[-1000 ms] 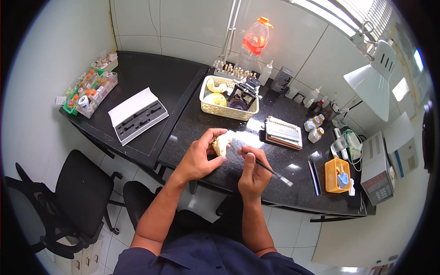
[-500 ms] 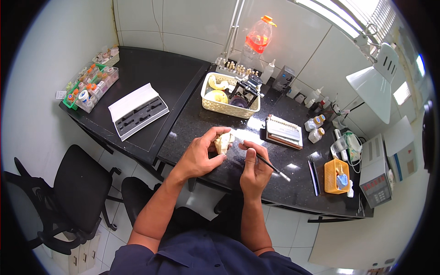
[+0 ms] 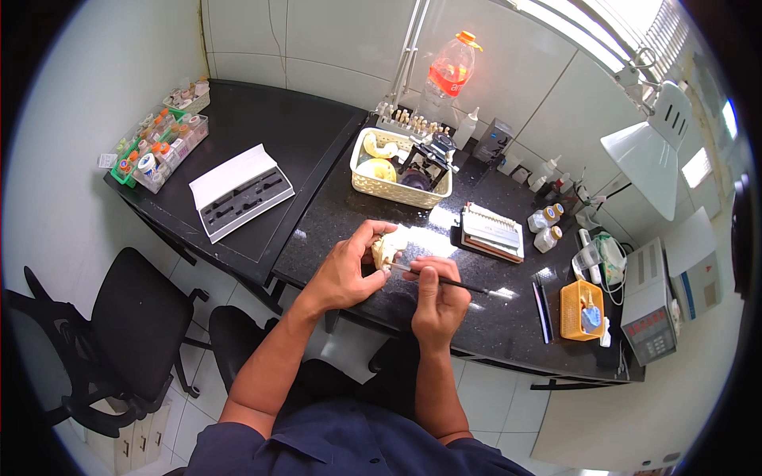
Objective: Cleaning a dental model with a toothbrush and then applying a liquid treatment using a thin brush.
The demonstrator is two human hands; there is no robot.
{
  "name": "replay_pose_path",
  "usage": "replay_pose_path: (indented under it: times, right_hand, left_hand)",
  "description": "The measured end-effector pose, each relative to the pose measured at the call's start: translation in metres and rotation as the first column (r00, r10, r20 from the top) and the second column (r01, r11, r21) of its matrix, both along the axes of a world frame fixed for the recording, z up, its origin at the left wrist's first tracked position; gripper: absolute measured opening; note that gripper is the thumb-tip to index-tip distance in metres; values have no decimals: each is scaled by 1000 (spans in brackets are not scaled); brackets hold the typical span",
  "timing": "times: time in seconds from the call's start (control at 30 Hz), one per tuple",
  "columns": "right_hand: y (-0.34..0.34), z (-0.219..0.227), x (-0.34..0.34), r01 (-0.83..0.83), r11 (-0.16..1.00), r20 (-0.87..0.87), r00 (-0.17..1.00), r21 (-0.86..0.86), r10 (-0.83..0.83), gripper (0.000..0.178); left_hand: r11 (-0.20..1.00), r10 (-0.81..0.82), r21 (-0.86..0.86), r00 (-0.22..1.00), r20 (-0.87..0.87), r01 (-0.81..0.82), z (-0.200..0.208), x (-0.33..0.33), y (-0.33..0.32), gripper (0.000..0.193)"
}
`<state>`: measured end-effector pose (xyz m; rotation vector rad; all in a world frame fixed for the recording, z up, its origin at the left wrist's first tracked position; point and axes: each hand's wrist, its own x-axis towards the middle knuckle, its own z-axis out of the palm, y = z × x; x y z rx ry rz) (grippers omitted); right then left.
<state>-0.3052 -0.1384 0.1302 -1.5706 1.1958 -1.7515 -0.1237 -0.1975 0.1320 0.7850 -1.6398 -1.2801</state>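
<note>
A cream-coloured dental plaster model (image 3: 384, 249) is gripped in my left hand (image 3: 341, 270), fingers curled round its far and left sides. My right hand (image 3: 438, 298) pinches a slim dark-handled brush-like tool (image 3: 460, 283) between thumb and fingers. The tool's thin front end reaches to the model's lower right side, seeming to touch it; the exact contact is too small to make out. Its pale rear end points off to the right. Both hands are over the near edge of the black speckled worktop (image 3: 325, 230).
Beyond my hands stands a cream basket (image 3: 397, 193) with dental models and an articulator. A tooth shade case (image 3: 492, 232) lies to its right, near small jars (image 3: 548, 237). Farther right are thin tools (image 3: 542, 311), a yellow basket (image 3: 570, 305) and a lamp (image 3: 647, 155). An open case (image 3: 242, 194) lies left.
My right hand has turned, so the tool lies flatter and its front end has come to the model. The model is tilted slightly differently in my left hand.
</note>
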Motion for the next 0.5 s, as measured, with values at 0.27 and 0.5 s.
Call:
replay_pose_path:
  times: [0.27, 0.5]
  right_hand:
    - [-4, 8, 1, 144, 984, -228, 960, -102, -164, 17]
    - [-4, 10, 3, 136, 988, -45, 989, -69, -139, 21]
  left_hand:
    - [998, 57, -33, 998, -1, -57, 6, -4, 0, 60]
    - [997, 25, 80, 995, -101, -17, 2, -3, 1, 65]
